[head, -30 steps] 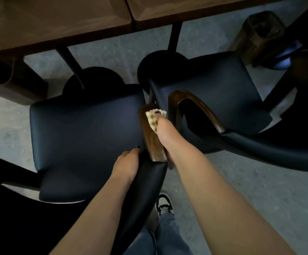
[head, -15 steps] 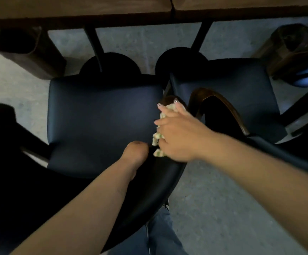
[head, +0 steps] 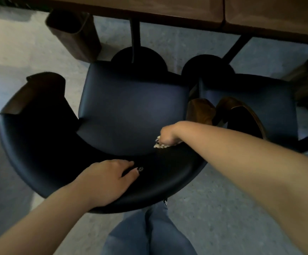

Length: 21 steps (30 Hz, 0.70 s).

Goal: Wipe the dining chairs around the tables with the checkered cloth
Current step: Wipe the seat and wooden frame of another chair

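A dark padded dining chair (head: 131,111) with a curved black backrest and brown wooden arm ends stands right below me. My right hand (head: 169,134) grips the checkered cloth (head: 158,143), pressing it on the inner side of the backrest near the right arm; only a small pale edge of the cloth shows under the fingers. My left hand (head: 109,179) rests flat on the top of the backrest with fingers spread over it.
A second dark chair (head: 260,105) stands close on the right, arm ends nearly touching. Two wooden tables (head: 168,10) run along the top, with black pedestal bases (head: 138,56) under them. Brown wooden blocks (head: 74,34) stand on the grey floor. My jeans (head: 149,234) show below.
My right hand has slid with the cloth from the wooden arm end back onto the padded backrest. My left hand moved left along the backrest top and flattened. The view shifted left.
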Motion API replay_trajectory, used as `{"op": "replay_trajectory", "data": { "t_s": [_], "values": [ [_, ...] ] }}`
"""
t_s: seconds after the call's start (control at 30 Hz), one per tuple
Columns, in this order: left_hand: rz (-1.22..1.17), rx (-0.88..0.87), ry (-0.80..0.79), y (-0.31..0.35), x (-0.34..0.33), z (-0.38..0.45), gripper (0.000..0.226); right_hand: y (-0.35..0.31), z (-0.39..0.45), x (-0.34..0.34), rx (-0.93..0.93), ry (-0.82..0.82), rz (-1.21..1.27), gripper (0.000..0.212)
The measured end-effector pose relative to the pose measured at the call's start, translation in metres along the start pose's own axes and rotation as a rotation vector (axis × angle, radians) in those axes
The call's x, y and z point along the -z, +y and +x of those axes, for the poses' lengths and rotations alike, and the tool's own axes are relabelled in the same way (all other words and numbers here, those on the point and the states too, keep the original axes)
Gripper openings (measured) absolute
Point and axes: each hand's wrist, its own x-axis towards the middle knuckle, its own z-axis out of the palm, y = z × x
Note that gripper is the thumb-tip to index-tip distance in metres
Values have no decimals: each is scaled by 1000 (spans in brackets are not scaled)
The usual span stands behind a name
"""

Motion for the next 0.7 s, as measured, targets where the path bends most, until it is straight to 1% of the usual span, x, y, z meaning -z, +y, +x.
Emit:
{"op": "replay_trajectory", "data": {
  "t_s": [0.07,0.2,0.3,0.33,0.4,0.47,0.53,0.57,0.63,0.7],
  "values": [
    [40,-2,125,2,0,-12,54,0,1,-1,38,-8,-89,36],
    [17,-27,361,8,-2,-17,30,3,-20,2,153,38,-143,34],
    [14,-83,515,8,-5,-22,30,4,-62,5,304,140,-161,28],
    [18,-99,549,8,-6,-24,30,0,-79,2,353,182,-160,28],
    [35,-109,568,10,-5,-25,29,-8,-108,-9,431,279,-147,30],
    [46,-113,574,11,-4,-26,29,-11,-132,-19,468,355,-41,34],
    [50,-119,574,12,-2,-26,29,-8,-138,-19,468,353,52,33],
    [48,-118,570,12,-2,-26,29,-5,-132,-13,419,324,77,31],
    [44,-116,576,12,-3,-26,30,4,-102,3,323,316,89,29],
    [47,-115,587,12,-4,-25,30,12,-55,18,210,272,109,34]
  ]
}}
